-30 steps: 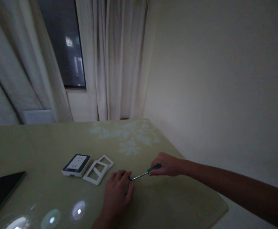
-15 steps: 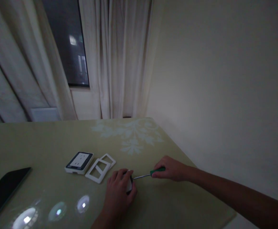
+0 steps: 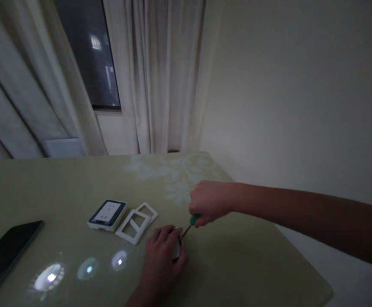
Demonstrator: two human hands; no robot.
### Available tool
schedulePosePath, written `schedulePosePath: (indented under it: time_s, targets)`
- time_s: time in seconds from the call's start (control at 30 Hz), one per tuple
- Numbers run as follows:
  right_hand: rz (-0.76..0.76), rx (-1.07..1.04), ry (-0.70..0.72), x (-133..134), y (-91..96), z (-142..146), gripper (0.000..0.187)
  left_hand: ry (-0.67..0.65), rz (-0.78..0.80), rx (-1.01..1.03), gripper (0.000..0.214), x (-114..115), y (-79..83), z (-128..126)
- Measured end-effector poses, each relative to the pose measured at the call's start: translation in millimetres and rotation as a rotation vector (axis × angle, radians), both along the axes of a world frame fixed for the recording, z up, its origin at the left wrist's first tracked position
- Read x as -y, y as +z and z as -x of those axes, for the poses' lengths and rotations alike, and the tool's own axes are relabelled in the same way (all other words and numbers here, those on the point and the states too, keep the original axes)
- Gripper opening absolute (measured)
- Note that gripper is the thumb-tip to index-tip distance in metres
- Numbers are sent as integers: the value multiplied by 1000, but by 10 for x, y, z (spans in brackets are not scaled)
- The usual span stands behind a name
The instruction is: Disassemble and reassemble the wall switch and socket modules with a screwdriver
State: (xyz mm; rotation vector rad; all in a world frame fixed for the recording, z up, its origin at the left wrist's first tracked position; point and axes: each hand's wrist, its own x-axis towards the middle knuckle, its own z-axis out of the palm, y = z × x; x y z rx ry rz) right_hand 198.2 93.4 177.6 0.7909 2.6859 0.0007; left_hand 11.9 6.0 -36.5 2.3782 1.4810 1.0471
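Note:
My left hand [image 3: 162, 253] is closed around a small white piece with a dark edge [image 3: 176, 250], held down at the table; it looks like a wall socket, but the fingers cover most of it. My right hand [image 3: 209, 202] grips the green handle of a screwdriver [image 3: 187, 231]. Its thin metal shaft slants down to the left, and the tip meets the dark right edge of the held piece. Left of my left hand, two white square frames [image 3: 136, 240] overlap on the table. Beside them lies a white socket with a black-bordered face [image 3: 108, 213].
A black phone or tablet [image 3: 7, 258] lies at the table's left. The pale green table [image 3: 237, 264] has a white leaf pattern near its far edge and reflects several lights. Curtains [image 3: 150, 76] and a wall [image 3: 294, 94] stand behind.
My right hand has risen and moved left, tilting the screwdriver from nearly level to a steep slant. My left hand keeps its hold on the piece. The view has shifted slightly.

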Motion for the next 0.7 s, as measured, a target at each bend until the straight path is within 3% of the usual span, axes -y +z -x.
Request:
schedulePosePath:
  time_s: [0.17,0.33,0.5,0.7]
  targets:
    - [224,-145,-57,-219,-134,-330,27,2,-5,3,39,4,29,-4]
    - [369,-388,-217,-51,-561,-747,44,9,-24,-9,38,3,21,-9]
    - [425,-572,-358,190,-970,-969,56,2,-49,-19,38,-27,1,6]
    - [380,-739,-483,428,-1357,-969,56,-3,-63,-2,38,-66,-35,34]
